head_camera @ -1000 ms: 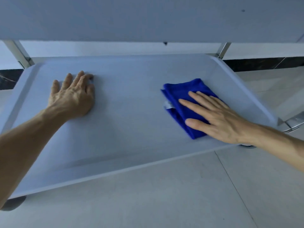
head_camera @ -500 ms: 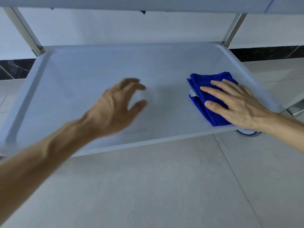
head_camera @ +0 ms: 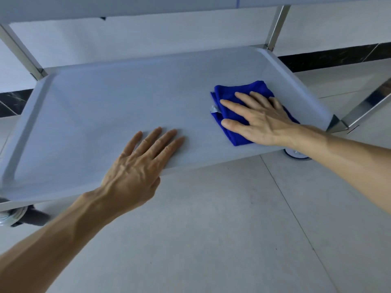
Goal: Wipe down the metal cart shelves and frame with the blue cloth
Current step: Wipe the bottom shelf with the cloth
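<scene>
Now your left hand (head_camera: 135, 166) is closest to you. It lies flat on the front edge of the cart's lower shelf (head_camera: 95, 115), with its fingers straight and spread, and it holds nothing. Under your arms is the pale tiled floor (head_camera: 211, 229).

A little farther away, on the right side of the same shelf, your right hand (head_camera: 260, 119) presses flat on the blue cloth (head_camera: 239, 89). Its fingers are straight and lie on top of the cloth; they do not curl around it. The cloth is folded and sits near the shelf's right rim, with a small grey tag sticking out on its left side.

One wheel (head_camera: 296, 155) peeks out under the shelf by your right wrist. Another wheel (head_camera: 12, 216) shows at the left front corner.

Farther back, shiny metal posts (head_camera: 277, 26) go up from the back corners to an upper shelf (head_camera: 127, 5). Behind the cart is a white wall with a dark strip along the bottom.
</scene>
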`<state>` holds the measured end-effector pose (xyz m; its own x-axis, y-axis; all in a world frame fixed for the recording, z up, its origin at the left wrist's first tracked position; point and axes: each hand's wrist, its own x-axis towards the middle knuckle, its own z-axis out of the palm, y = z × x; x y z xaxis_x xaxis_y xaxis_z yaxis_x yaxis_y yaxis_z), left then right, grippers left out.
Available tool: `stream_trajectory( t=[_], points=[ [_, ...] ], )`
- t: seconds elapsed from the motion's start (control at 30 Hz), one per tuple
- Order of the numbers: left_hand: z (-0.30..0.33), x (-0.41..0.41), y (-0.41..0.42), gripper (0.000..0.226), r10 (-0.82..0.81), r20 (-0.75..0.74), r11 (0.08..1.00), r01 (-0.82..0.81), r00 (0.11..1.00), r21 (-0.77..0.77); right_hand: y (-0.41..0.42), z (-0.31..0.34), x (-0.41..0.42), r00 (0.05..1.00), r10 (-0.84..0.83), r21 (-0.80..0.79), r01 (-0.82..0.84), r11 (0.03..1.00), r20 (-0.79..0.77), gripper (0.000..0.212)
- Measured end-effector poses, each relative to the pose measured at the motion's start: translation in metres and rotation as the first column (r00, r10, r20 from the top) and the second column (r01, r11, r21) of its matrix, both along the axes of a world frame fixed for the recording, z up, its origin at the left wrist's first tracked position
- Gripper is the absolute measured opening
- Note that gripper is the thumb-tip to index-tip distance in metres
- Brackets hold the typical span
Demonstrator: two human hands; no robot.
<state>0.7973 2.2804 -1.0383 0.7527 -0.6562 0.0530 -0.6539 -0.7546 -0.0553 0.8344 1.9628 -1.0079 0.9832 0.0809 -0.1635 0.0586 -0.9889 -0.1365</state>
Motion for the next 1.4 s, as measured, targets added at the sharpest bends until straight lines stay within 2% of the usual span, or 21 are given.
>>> stream_trajectory(
  t=[0.13, 0.23, 0.37, 0.43, 0.53, 0.67, 0.77, 0.83, 0.97, 1.03, 1.2, 1.4],
  points=[
    [-0.001, 0.008, 0.007, 0.105, 0.004, -0.002, 1.000, -0.004, 1.000, 0.010, 0.032, 0.004, -0.017, 0.996, 0.094, 0.023, -0.093, 0.995, -0.001, 0.081],
    [-0.001, 0.014, 0.009, 0.105, 0.005, -0.003, 1.000, -0.005, 1.000, 0.002, 0.054, 0.000, -0.035, 0.980, 0.179, -0.005, -0.180, 0.984, 0.087, 0.084],
    [-0.003, 0.019, 0.010, 0.106, -0.020, 0.025, 1.000, 0.020, 0.999, -0.012, 0.069, -0.018, -0.042, 0.921, 0.309, -0.199, -0.265, 0.944, 0.239, 0.094],
    [-0.003, 0.023, 0.011, 0.106, -0.022, 0.031, 1.000, 0.023, 0.999, -0.020, 0.071, -0.022, -0.036, 0.916, 0.294, -0.233, -0.233, 0.944, 0.273, 0.103],
    [-0.004, 0.031, 0.010, 0.105, -0.021, 0.037, 0.999, 0.022, 0.999, -0.024, 0.073, -0.023, -0.029, 0.919, 0.248, -0.198, -0.193, 0.961, 0.307, 0.110],
    [-0.006, 0.039, 0.006, 0.102, -0.023, 0.047, 0.999, 0.025, 0.999, -0.045, 0.053, -0.030, -0.019, 0.880, 0.321, -0.224, -0.254, 0.941, 0.349, 0.103],
    [-0.010, 0.046, 0.004, 0.099, -0.039, 0.032, 0.999, 0.039, 0.999, -0.022, 0.004, -0.030, -0.012, 0.807, 0.413, -0.277, -0.319, 0.906, 0.423, 0.083],
    [-0.015, 0.052, 0.004, 0.096, -0.044, 0.020, 0.999, 0.044, 0.999, 0.005, -0.042, -0.026, -0.009, 0.822, 0.403, -0.277, -0.311, 0.909, 0.402, 0.081],
    [-0.021, 0.058, 0.002, 0.096, -0.039, 0.013, 0.999, 0.039, 0.999, 0.019, -0.122, -0.014, -0.010, 0.919, 0.224, -0.217, -0.158, 0.963, 0.324, 0.092],
    [-0.023, 0.061, 0.001, 0.096, -0.030, 0.014, 0.999, 0.030, 0.999, 0.022, -0.137, -0.017, -0.010, 0.922, 0.181, -0.207, -0.114, 0.972, 0.342, 0.092],
    [-0.028, 0.068, 0.000, 0.096, -0.011, 0.007, 0.999, 0.011, 1.000, 0.037, -0.117, -0.029, -0.007, 0.899, 0.145, -0.206, -0.063, 0.977, 0.413, 0.092],
    [-0.034, 0.073, -0.002, 0.098, 0.012, -0.008, 0.999, -0.012, 1.000, 0.045, -0.021, -0.045, -0.003, 0.749, 0.257, -0.204, -0.165, 0.965, 0.611, 0.072]
  ],
)
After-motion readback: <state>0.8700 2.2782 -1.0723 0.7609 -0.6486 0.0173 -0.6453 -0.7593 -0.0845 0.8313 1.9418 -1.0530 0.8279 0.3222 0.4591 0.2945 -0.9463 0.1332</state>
